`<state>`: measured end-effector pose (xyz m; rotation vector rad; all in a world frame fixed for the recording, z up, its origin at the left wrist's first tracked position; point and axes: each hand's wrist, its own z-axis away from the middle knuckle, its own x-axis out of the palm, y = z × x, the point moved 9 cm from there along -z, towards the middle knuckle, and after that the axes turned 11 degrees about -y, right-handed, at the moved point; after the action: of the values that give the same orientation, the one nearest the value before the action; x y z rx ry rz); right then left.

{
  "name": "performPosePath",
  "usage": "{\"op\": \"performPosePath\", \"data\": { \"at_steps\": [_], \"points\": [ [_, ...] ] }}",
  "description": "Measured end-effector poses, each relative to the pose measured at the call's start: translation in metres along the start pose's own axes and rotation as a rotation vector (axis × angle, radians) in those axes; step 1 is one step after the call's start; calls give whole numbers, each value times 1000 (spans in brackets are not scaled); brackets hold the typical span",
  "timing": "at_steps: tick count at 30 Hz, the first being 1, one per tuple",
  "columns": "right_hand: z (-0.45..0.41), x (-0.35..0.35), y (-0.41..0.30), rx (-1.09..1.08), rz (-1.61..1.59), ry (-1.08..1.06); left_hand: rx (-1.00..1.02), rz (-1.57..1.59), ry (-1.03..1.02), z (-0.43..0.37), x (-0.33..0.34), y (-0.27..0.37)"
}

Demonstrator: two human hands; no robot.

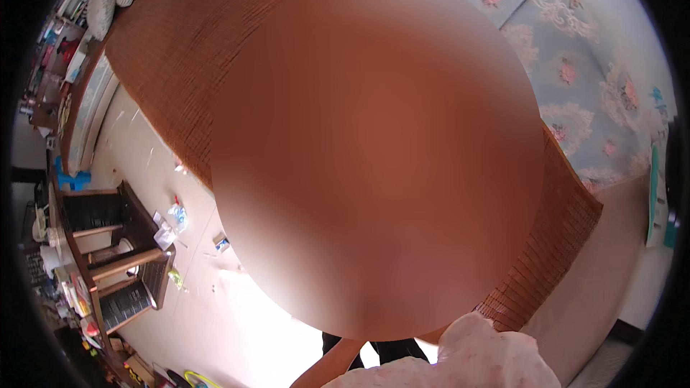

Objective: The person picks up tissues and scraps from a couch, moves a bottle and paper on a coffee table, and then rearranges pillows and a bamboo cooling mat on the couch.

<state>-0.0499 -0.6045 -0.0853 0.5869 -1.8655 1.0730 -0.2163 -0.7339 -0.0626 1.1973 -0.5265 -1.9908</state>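
A large round blur covers the middle of the view. Both of my hands are out of sight, and whether they hold anything is not visible. My left forearm (327, 365) reaches up from the bottom edge into the blur. On the other side, a pale sleeve or top with small pink marks (474, 353) fills the lower edge. Before me lies a reddish-brown slatted mat (172, 32), whose middle is hidden; its near right end (544, 275) shows past the blur. Light blue floral-patterned covering (566, 70) extends beyond the mat.
At left stands a dark wooden piece of furniture (121, 264) with shelves. Small packets (177, 215) and a little box (221, 242) lie on the pale floor (199, 312). Pillows (102, 5) rest at the mat's far left, near a cluttered shelf (59, 59).
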Motion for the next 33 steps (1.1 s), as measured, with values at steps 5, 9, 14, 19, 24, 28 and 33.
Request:
{"op": "performPosePath", "data": {
  "at_steps": [5, 9, 14, 19, 24, 28, 33],
  "points": [
    [-54, -14, -75, 537, 1563, 408, -5, -61, -211, -3, 15, -2],
    [-145, -44, -143, -138, 2222, 470, 113, -70, -176, -3, 21, 8],
    [-167, 29, 78, 216, 1983, -48, 48, -3, -160, 1, 16, 2],
    [-6, 195, 243, 649, 957, -734, -135, 512, 148, 14, 49, -34],
    [-122, 86, 95, 572, 1235, 80, 23, 83, -323, 4, 36, -9],
    [-172, 66, -3, -229, 2185, 210, 85, 24, -204, -1, 28, 0],
    [-127, 153, 161, 123, 1790, -858, 102, 43, -99, -1, 18, -1]
  ]
}}
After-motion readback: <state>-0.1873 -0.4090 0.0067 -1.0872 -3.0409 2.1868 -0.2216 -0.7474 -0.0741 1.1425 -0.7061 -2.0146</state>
